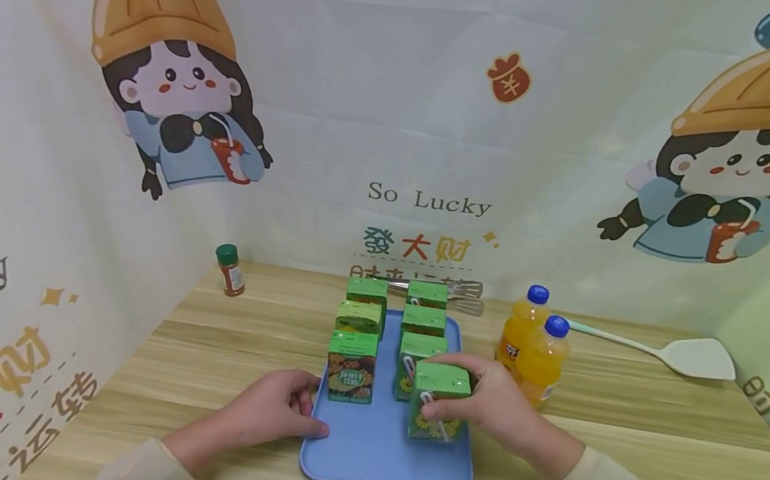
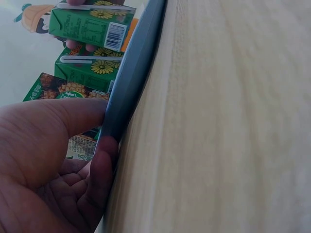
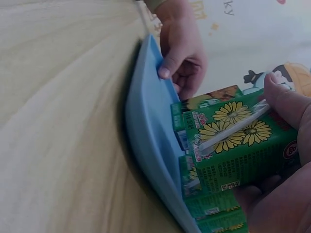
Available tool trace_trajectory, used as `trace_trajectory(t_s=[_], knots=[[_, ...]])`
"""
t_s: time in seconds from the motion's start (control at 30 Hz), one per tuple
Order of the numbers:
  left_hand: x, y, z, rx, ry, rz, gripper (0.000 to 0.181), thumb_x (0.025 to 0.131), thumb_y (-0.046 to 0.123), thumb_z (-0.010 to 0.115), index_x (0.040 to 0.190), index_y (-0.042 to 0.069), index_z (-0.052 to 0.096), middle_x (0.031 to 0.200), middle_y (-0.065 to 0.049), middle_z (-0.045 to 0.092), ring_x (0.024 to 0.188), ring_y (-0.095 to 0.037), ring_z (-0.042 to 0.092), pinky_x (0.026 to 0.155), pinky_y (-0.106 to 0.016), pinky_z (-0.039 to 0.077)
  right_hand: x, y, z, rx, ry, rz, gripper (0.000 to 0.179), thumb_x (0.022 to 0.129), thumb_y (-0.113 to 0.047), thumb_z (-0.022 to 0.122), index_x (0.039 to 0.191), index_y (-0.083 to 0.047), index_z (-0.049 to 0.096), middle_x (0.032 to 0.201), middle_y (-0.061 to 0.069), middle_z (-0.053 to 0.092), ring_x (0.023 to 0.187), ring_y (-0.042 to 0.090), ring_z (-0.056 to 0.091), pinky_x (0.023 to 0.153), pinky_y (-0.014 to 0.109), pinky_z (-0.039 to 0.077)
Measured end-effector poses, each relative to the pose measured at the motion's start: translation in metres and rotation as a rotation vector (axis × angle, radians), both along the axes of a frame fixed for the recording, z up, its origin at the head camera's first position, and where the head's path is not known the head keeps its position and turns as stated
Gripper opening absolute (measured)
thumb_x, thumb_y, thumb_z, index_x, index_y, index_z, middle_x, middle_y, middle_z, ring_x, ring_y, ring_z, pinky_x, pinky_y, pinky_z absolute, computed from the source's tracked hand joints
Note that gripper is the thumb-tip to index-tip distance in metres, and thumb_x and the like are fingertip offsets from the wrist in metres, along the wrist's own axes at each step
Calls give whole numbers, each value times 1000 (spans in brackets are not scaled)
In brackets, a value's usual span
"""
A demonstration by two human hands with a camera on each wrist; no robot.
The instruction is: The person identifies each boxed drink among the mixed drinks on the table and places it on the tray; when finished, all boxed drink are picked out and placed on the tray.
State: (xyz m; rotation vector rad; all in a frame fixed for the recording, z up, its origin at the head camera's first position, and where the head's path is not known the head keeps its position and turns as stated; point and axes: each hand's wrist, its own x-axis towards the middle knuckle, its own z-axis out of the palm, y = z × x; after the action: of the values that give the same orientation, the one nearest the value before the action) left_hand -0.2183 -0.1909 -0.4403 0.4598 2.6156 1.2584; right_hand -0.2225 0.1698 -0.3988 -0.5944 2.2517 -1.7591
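Note:
Between the thumb and fingers of my right hand (image 1: 501, 408) is a green drink carton (image 1: 442, 381) with yellow flowers and a white straw on its side. It is held upright over the front right part of the blue tray (image 1: 367, 460); in the right wrist view its lower end shows raised from the tray. My left hand (image 1: 280, 412) grips the tray's left rim, thumb on top, fingers curled at the outer side. Two rows of green cartons stand on the tray: a left row with a pineapple-print carton (image 1: 350, 375) in front, and a right row behind the held carton (image 3: 238, 141).
Two orange drink bottles (image 1: 541, 361) with blue caps stand right of the tray, close to my right hand. A white spatula (image 1: 695, 358) lies behind them. At the back are metal utensils (image 1: 465, 289); a green-capped spice jar (image 1: 230, 270) stands at the back left.

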Motion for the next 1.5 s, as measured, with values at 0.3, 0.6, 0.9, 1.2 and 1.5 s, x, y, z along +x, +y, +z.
trace_trajectory(t_s=[0.3, 0.6, 0.9, 1.2, 1.5], knots=[[1, 2, 1, 2, 7, -8, 75, 85, 22, 98, 140, -16, 64, 86, -2, 67, 73, -16, 61, 61, -26, 49, 3, -11, -9, 19, -11, -22, 61, 83, -17, 102, 138, -8, 77, 127, 12, 73, 102, 26, 69, 87, 33, 62], [1, 2, 1, -10, 12, -4, 74, 84, 22, 99, 139, -14, 65, 86, -2, 67, 72, -16, 61, 62, -26, 49, 3, -17, -17, 68, 3, -72, 64, 80, -18, 104, 138, -11, 78, 119, 9, 76, 99, 23, 70, 84, 34, 61], [0, 1, 3, -25, 20, 5, 73, 84, 23, 99, 138, -14, 66, 86, -1, 67, 73, -16, 61, 62, -26, 49, 2, -19, -20, 94, -5, -106, 65, 79, -23, 105, 138, -15, 78, 120, 8, 76, 101, 23, 70, 85, 35, 61], [0, -1, 1, -25, 15, 5, 75, 84, 23, 99, 139, -14, 65, 86, -2, 67, 74, -18, 61, 62, -27, 49, 2, -19, -21, 94, 22, -84, 65, 80, -23, 104, 139, -17, 77, 123, 9, 73, 103, 24, 69, 88, 39, 61], [0, 1, -1, -19, 24, -1, 75, 84, 23, 99, 138, -15, 65, 86, -2, 66, 74, -18, 61, 62, -27, 49, 3, -16, -22, 75, 24, -42, 69, 85, -22, 101, 146, -18, 72, 128, 10, 73, 105, 24, 71, 93, 39, 62]])
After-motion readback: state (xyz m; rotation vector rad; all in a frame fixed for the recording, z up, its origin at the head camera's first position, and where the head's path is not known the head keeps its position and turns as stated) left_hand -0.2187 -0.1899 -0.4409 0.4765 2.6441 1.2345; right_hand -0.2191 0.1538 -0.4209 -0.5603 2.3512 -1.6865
